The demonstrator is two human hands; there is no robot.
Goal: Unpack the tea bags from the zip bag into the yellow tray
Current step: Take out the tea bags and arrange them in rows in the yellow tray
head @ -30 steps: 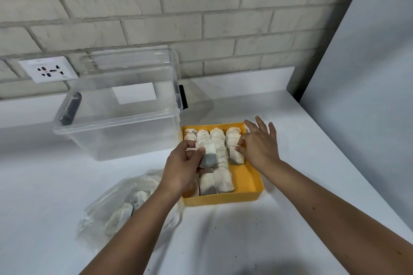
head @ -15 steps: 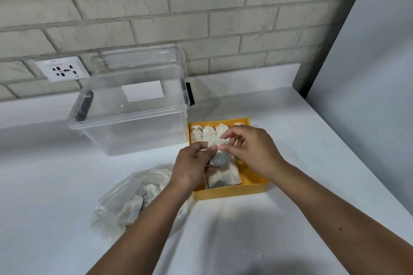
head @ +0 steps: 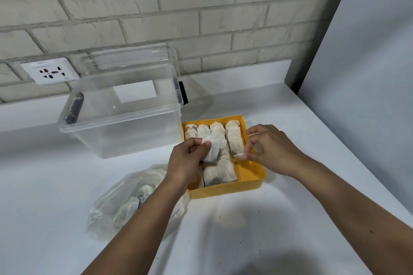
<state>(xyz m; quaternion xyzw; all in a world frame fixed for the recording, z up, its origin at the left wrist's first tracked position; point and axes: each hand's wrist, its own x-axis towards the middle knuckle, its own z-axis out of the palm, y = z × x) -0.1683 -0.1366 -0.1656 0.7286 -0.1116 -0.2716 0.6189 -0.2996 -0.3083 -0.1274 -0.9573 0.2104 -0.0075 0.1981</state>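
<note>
The left hand (head: 190, 159) has its fingers curled round a tea bag (head: 211, 150), thumb across its face, and holds it just above the middle of the yellow tray (head: 225, 191). The right hand (head: 269, 149) pinches a second tea bag (head: 238, 156) between thumb and forefinger tips, low over the tray's three o'clock side. Its other fingers are loosely bent.

Packed rows (head: 232, 138) of bags run from twelve toward six in the tray. Bare yellow floor shows near five o'clock, likely the next spot to fill.

The zip bag (head: 125, 205) lies slumped on the white table (head: 290, 230) at eight o'clock from the tray, partly under the left forearm, with more bags visible through it. A clear plastic box (head: 120, 123) stands at ten o'clock, close against the tray.

These bags look very light, soft and papery, so they are probably easy to crush or tear. Dark specks on the table suggest they shed. A gentle fingertip pinch on the flat faces or the top edge should do, without squeezing the filled middle. The zip bag looks limp and slick, and probably wants one hand steadying its mouth.
</note>
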